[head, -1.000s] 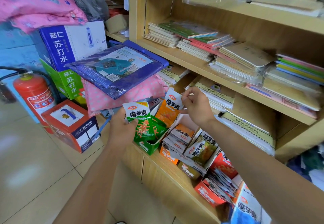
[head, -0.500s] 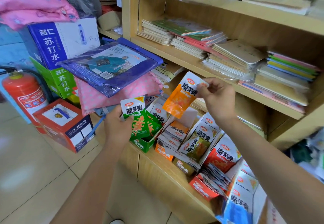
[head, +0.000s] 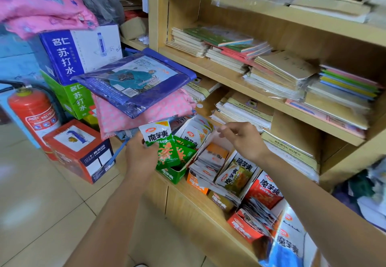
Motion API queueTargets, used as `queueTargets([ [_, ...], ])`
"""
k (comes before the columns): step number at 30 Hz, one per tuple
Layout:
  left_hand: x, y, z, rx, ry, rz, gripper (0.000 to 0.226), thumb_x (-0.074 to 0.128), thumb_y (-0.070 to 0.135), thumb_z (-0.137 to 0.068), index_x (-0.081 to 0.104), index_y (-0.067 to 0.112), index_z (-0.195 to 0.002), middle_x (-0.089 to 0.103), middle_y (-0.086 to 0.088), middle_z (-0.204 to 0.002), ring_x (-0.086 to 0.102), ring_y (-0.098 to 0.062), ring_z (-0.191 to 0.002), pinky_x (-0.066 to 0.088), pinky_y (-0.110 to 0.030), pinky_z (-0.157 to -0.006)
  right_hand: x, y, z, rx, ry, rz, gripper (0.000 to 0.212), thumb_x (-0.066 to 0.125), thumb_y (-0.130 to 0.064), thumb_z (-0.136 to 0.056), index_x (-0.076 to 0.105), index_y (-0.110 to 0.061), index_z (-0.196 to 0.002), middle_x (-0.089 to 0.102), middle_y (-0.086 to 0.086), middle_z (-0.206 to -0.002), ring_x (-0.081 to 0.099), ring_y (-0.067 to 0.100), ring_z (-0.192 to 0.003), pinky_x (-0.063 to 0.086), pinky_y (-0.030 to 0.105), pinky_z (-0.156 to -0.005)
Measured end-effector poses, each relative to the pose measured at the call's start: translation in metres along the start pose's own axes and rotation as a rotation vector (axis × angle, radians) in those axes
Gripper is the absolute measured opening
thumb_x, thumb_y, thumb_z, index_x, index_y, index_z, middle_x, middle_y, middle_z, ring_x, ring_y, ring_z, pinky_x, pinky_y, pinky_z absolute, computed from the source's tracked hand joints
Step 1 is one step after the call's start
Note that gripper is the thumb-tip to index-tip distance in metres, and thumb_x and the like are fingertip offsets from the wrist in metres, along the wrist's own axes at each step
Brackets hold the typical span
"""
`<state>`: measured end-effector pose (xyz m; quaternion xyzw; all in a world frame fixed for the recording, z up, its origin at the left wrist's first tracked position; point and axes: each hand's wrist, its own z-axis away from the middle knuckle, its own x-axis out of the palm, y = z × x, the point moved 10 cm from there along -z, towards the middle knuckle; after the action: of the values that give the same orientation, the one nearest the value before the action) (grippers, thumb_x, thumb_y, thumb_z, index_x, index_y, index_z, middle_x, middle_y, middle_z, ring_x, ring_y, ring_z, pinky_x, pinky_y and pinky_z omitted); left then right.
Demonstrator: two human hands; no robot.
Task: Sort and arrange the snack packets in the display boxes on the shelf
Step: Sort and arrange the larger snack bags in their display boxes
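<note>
My left hand [head: 141, 156] grips a green-and-white snack packet [head: 159, 141] just above the green display box [head: 173, 174] at the left end of the low shelf. My right hand [head: 244, 139] hovers over the orange display box [head: 196, 184] with loosely curled fingers and nothing in them. An orange packet [head: 216, 151] lies blurred on the pile in that box. To the right sit an olive packet [head: 236, 172], a red display box [head: 244, 227] stuffed with packets, and a blue-and-white packet [head: 289, 246]. White packets [head: 194, 136] stand behind the green box.
A blue raincoat pack [head: 133, 83] on pink dotted fabric [head: 144, 114] overhangs the shelf's left end. Notebook stacks [head: 279, 72] fill the shelves above. On the tiled floor to the left stand a fire extinguisher [head: 31, 112], a red carton [head: 79, 151] and soda-water cartons [head: 77, 53].
My right hand lifted the orange packet up, then came down over the orange box and let it go. My left hand kept its green packet nearly still.
</note>
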<state>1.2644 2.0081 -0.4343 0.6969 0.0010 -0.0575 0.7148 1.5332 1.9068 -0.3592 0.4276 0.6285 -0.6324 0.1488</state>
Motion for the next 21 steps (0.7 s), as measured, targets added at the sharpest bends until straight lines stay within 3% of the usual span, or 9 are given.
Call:
queueTargets([
  [3,0.005,0.004,0.002,-0.008,-0.046,0.032,0.031,0.055,-0.006,-0.095,0.062,0.02,-0.109,0.068,0.008,-0.091,0.061,-0.008,-0.077,0.049,-0.027,-0.066,0.031,-0.01,-0.014,-0.08,-0.116,0.131,0.018,0.063,-0.024,-0.097,0.075,-0.017,-0.109,0.074,0.004,-0.109,0.066,0.019,-0.098,0.054,0.04,-0.088],
  [7,0.005,0.017,0.003,0.065,-0.046,0.025,0.032,0.056,-0.006,-0.096,0.062,0.02,-0.113,0.07,0.006,-0.102,0.065,0.006,-0.078,0.049,-0.013,-0.058,0.069,-0.007,-0.032,-0.151,-0.173,0.454,0.04,0.066,-0.033,-0.093,0.064,-0.018,-0.13,0.063,0.003,-0.13,0.052,0.026,-0.122,0.035,0.036,-0.106],
  [9,-0.002,0.025,0.003,0.117,-0.001,0.059,0.031,0.057,-0.004,-0.097,0.063,0.021,-0.115,0.071,0.002,-0.105,0.067,0.0,-0.084,0.051,-0.012,-0.058,0.081,0.0,-0.035,-0.121,-0.187,0.553,0.046,0.064,-0.038,-0.094,0.057,-0.022,-0.136,0.058,0.003,-0.129,0.043,0.03,-0.123,0.033,0.041,-0.103],
  [11,-0.01,0.038,0.004,0.199,0.064,0.045,0.027,0.058,-0.002,-0.097,0.063,0.02,-0.113,0.07,0.002,-0.102,0.066,-0.007,-0.087,0.05,-0.01,-0.06,0.085,0.0,-0.036,-0.083,-0.187,0.551,0.039,0.06,-0.038,-0.096,0.058,-0.024,-0.131,0.059,0.003,-0.118,0.038,0.033,-0.12,0.031,0.04,-0.092],
  [13,-0.018,0.051,0.008,0.272,0.126,0.049,0.019,0.059,-0.003,-0.097,0.059,0.015,-0.102,0.062,0.011,-0.081,0.058,-0.001,-0.077,0.044,-0.006,-0.058,0.085,-0.002,-0.038,-0.05,-0.166,0.53,0.029,0.06,-0.041,-0.095,0.064,-0.026,-0.12,0.061,0.002,-0.11,0.038,0.032,-0.118,0.03,0.039,-0.088],
  [14,-0.021,0.056,0.01,0.291,0.155,0.056,0.019,0.058,-0.004,-0.096,0.055,0.014,-0.095,0.053,0.007,-0.07,0.054,0.002,-0.068,0.04,-0.006,-0.056,0.084,-0.002,-0.038,-0.027,-0.156,0.523,0.028,0.061,-0.042,-0.095,0.066,-0.027,-0.118,0.063,0.001,-0.109,0.038,0.031,-0.118,0.032,0.04,-0.09],
  [16,-0.028,0.061,0.011,0.307,0.197,0.1,0.022,0.058,-0.006,-0.096,0.05,0.014,-0.09,0.049,0.002,-0.068,0.051,0.007,-0.06,0.038,-0.006,-0.057,0.083,-0.002,-0.039,0.017,-0.144,0.533,0.029,0.063,-0.044,-0.093,0.067,-0.026,-0.115,0.065,0.0,-0.108,0.039,0.029,-0.118,0.034,0.044,-0.096],
  [19,-0.041,0.063,0.01,0.302,0.278,0.168,0.015,0.058,-0.007,-0.095,0.058,0.007,-0.101,0.054,0.007,-0.074,0.053,0.007,-0.062,0.041,-0.008,-0.06,0.084,-0.006,-0.039,0.042,-0.089,0.563,0.019,0.068,-0.039,-0.088,0.067,-0.024,-0.099,0.065,0.001,-0.105,0.04,0.031,-0.117,0.035,0.046,-0.097],
  [21,-0.047,0.066,0.011,0.307,0.318,0.171,0.008,0.058,-0.009,-0.095,0.056,-0.006,-0.102,0.039,-0.002,-0.071,0.05,0.007,-0.057,0.039,-0.006,-0.057,0.085,-0.007,-0.038,0.054,-0.067,0.542,0.013,0.07,-0.035,-0.085,0.063,-0.025,-0.089,0.066,0.0,-0.103,0.039,0.03,-0.116,0.034,0.045,-0.097],
])
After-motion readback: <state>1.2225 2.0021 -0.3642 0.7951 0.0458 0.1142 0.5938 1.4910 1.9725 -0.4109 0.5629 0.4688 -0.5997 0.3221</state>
